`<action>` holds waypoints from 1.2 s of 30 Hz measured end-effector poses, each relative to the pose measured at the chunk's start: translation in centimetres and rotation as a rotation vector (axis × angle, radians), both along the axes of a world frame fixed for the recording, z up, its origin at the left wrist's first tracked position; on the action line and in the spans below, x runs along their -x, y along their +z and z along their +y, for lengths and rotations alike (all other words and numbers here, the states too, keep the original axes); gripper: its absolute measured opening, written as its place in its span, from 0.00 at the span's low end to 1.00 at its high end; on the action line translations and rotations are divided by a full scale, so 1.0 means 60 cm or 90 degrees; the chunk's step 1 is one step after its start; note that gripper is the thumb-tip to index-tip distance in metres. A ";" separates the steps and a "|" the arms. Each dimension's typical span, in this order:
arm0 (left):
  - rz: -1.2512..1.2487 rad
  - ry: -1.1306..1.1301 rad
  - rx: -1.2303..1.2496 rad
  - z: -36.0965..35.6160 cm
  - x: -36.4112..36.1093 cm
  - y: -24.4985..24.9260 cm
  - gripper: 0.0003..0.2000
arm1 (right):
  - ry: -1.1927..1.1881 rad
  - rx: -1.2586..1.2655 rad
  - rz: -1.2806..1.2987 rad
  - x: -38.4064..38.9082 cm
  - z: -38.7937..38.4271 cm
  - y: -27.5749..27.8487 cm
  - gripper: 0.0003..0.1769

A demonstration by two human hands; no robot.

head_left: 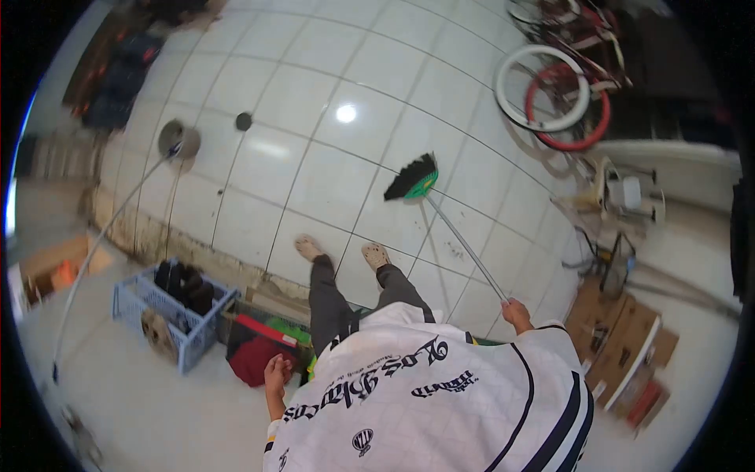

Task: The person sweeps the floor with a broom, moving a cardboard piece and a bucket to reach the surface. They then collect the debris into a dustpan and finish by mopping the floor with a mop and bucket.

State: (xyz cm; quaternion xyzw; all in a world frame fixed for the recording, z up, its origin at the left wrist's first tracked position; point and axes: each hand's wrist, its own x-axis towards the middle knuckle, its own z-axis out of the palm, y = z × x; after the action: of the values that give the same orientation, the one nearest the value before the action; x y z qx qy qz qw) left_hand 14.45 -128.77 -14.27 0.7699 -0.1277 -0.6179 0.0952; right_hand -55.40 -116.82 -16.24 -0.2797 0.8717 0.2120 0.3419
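Broom (413, 179) with a green head and dark bristles rests on the white tiled floor (330, 181), out ahead of the person's two feet and a little to their right; its thin pale handle slants back from the head to the right hand (517, 315), whose fingers are clamped around the handle's top end, just beside the edge of the white printed shirt (425, 401); the left hand (275, 374) hangs at the other side, its fingers curled in together with nothing seen in them, just above a dark red bundle (252, 360) on the ground; beside that bundle stands a blue plastic basket (130, 303) with dark items inside, set against the low step where the tiles meet a rougher floor; farther left a long pole (94, 252) with a round head lies across the step, and a small dark drain (244, 121) sits in the tiles near it; at the upper right lean bicycle wheels (550, 94), one white and one red; flattened cardboard boxes (621, 346) lie at the right, well apart from the broom
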 end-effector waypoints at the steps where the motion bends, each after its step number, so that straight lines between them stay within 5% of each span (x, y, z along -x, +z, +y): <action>1: 0.011 -0.023 -0.006 -0.036 -0.019 -0.016 0.17 | -0.021 -0.031 0.038 -0.038 -0.018 0.072 0.22; 6: 0.048 -0.113 0.046 -0.251 -0.122 -0.062 0.16 | -0.031 0.012 0.107 -0.190 -0.050 0.189 0.18; 9: -0.005 -0.194 0.059 -0.434 -0.190 -0.052 0.12 | -0.023 0.097 0.083 -0.281 -0.162 0.202 0.18; 11: -0.058 -0.194 0.201 -0.589 -0.196 -0.022 0.11 | -0.030 0.145 0.016 -0.338 -0.268 0.180 0.17; 12: 0.003 -0.243 0.226 -0.674 -0.266 -0.072 0.10 | -0.041 0.147 -0.030 -0.362 -0.330 0.168 0.18; 18: 0.016 -0.328 0.410 -1.060 0.053 0.099 0.21 | 0.085 0.311 -0.147 -0.404 -0.728 -0.042 0.15; 20: 0.090 -0.417 0.408 -1.139 0.156 0.103 0.21 | 0.082 0.374 -0.111 -0.377 -0.862 -0.117 0.12; 23: 0.114 -0.765 0.441 -1.217 0.279 0.134 0.21 | 0.011 0.347 -0.103 -0.273 -1.043 -0.160 0.12; 27: -0.081 -0.505 0.313 -1.294 0.272 0.142 0.19 | -0.115 0.438 0.020 -0.068 -1.235 -0.242 0.12; 30: -0.210 -0.616 0.120 -1.340 0.183 0.135 0.17 | -0.255 0.356 -0.019 0.106 -1.316 -0.254 0.13; 34: -0.305 -0.584 -0.059 -1.372 0.177 0.155 0.18 | -0.458 0.287 -0.018 0.289 -1.313 -0.287 0.14; 36: -0.191 -0.463 -0.047 -1.395 0.188 0.170 0.18 | -0.539 0.318 0.037 0.323 -1.248 -0.308 0.14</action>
State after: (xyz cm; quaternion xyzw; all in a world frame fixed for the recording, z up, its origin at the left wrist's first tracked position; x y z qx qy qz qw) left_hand 3.19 -212.49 -4.07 0.7591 -0.3820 -0.4965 -0.1773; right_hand -74.78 -191.70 -34.74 0.0320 0.9421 -0.1534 0.2965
